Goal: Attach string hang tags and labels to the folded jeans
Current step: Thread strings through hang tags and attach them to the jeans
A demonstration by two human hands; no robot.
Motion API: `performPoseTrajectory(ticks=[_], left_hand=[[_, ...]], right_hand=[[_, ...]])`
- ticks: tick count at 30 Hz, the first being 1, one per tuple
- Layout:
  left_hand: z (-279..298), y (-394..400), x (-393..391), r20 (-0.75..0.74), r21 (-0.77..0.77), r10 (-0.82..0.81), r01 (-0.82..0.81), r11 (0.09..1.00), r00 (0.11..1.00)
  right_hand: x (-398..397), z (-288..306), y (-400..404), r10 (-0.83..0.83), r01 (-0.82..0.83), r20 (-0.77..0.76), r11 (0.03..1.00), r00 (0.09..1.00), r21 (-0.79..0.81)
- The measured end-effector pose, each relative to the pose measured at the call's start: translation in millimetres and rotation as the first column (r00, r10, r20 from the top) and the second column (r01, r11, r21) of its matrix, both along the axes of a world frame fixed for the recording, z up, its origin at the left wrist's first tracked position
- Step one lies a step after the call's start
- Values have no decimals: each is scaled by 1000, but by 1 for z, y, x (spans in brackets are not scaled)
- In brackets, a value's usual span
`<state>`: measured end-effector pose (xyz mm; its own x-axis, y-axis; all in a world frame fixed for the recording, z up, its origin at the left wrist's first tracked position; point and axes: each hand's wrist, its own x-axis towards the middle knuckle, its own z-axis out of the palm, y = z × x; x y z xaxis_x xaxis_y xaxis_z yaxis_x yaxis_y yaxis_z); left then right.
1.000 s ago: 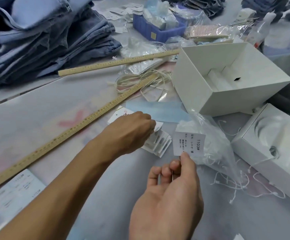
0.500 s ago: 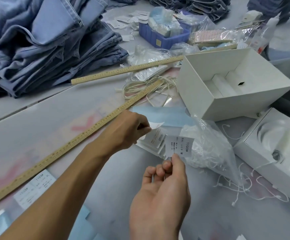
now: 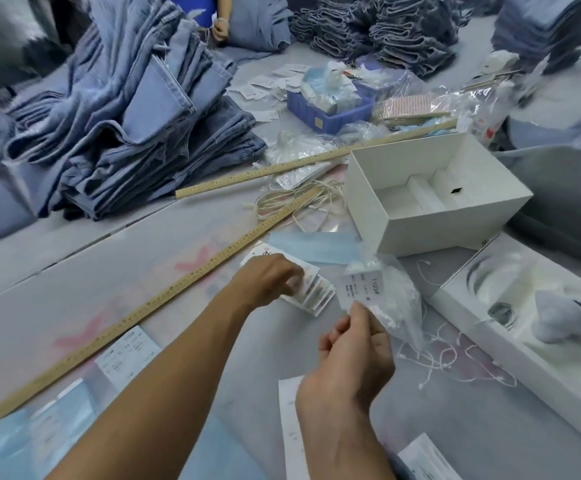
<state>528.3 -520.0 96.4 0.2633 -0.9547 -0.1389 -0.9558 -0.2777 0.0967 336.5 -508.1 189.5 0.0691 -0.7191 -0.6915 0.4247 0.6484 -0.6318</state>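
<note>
While the right hand (image 3: 347, 355) pinches a printed label (image 3: 361, 289), the left hand's (image 3: 268, 280) fingers grasp the tags (image 3: 313, 296) at nine o'clock; pairing them seems next.

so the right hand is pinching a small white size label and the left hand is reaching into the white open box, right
Not quite. In the head view the left hand is on the stack of hang tags lying on the table, not in the white open box. The right hand does pinch the small white size label.
</note>
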Motion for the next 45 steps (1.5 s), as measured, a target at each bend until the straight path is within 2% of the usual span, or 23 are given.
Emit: performPoseTrajectory(ticks=[2, 3, 5, 7, 10, 16, 21, 26, 31, 34, 37, 39, 41, 42, 44, 45], left_hand=[[1, -4, 3, 32, -37, -32, 33, 999, 999], [1, -5, 2, 20, -44, -41, 42, 998, 999], [-3, -4, 9, -11, -64, -22, 21, 998, 1000], [-4, -3, 19, -60, -102, -4, -2, 995, 998], [-6, -6, 27, -110, -123, -21, 7, 992, 994], [-9, -7, 32, -65, -141, -72, 62, 988, 995], [-7, -6, 31, 12, -129, -170, 170, 977, 985], [-4, -5, 35, -44, -113, -180, 174, 978, 983], [-5, -4, 27, -21, -281, -193, 179, 943, 981], [-6, 2, 19, 7, -333, -138, 133, 933, 990], [-6, 11, 21, 72, -488, -24, 56, 871, 997], [-4, 17, 23, -3, -604, 106, -86, 792, 994], [-4, 23, 23, -209, -671, 202, -291, 683, 957], [-4, 25, 22, -375, -658, 218, -424, 622, 901], [0, 27, 15, -701, -550, 163, -672, 496, 694], [2, 27, 12, -796, -489, 131, -755, 437, 591]], right_hand=[[-12, -18, 10, 2, -1, -34, 1000, 999, 26], [-15, -26, 8, 0, 0, -11, 999, 1000, 32], [-14, -41, 2, 20, -18, -65, 999, 998, 41], [-26, -56, 10, 77, -76, -34, 997, 996, 8], [-30, -71, 8, 86, -84, -41, 994, 995, 63], [-12, -87, 6, 107, -113, -113, 992, 988, -47], [-5, -100, -2, 96, -109, -143, 990, 985, -86], [1, -104, -1, 131, -149, -134, 980, 982, -133], [4, -107, -2, 145, -167, -132, 972, 980, -167], [6, -109, -2, 146, -164, -116, 972, 982, -169], [7, -112, -4, 138, -157, -113, 972, 984, -178], [8, -113, -5, 134, -152, -110, 972, 985, -179], [8, -113, -6, 133, -151, -106, 971, 985, -184], [8, -113, -6, 133, -151, -104, 971, 986, -186], [7, -113, -7, 132, -149, -103, 971, 986, -188], [7, -113, -7, 130, -147, -100, 971, 986, -188]])
